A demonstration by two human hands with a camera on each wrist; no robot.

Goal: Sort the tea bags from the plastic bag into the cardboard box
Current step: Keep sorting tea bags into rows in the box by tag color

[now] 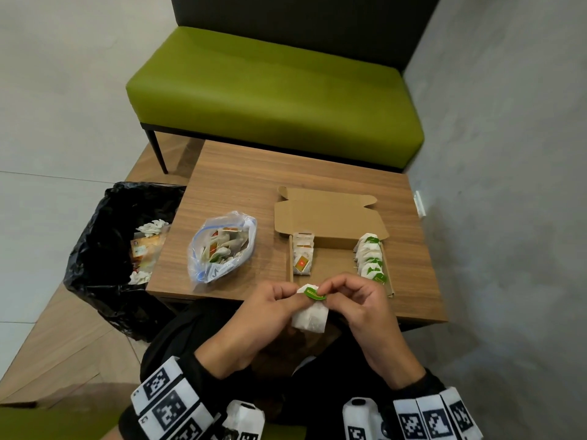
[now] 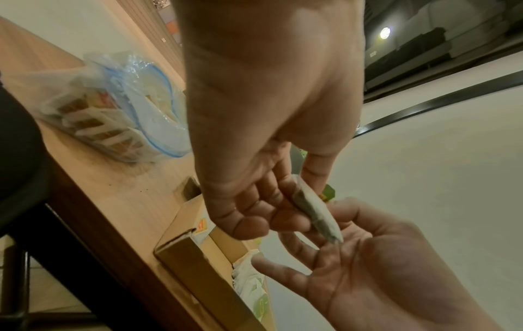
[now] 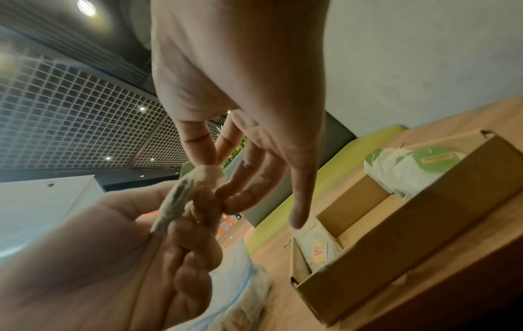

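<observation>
Head view: a white tea bag (image 1: 309, 319) with a green tag (image 1: 315, 294), held above the near table edge, just short of the cardboard box (image 1: 330, 223); left hand (image 1: 263, 309) pinching the bag's upper corner, right hand (image 1: 359, 300) pinching the tag, both with fingers curled tight. Inside the box, a red-tagged row (image 1: 303, 258) along the left wall, a green-tagged row (image 1: 371, 258) along the right. Plastic bag (image 1: 220, 246) open on the wooden table (image 1: 241, 185), more tea bags inside. Likely light, soft and limp, the paper easily torn, the tag free to dangle on its string; best taken by the flat paper body or the folded top, gently. Left wrist view: tea bag (image 2: 314, 206) seen edge-on, thin, clamped between left fingers (image 2: 283, 215) and thumb, right hand (image 2: 368, 257) palm-up just below it; plastic bag (image 2: 118, 107) beyond, box wall (image 2: 198, 266) close underneath. Right wrist view: same bag (image 3: 181, 197) nipped between both hands' fingertips, little finger of the right hand straight, box (image 3: 410, 224) near, green-tagged bags (image 3: 410, 165) leaning at its far end. Around: smooth wood-grain top, a green bench (image 1: 273, 90) behind, a bin lined in black (image 1: 117, 242) left of the table, grey wall right, pale floor, grid ceiling with spotlights.
</observation>
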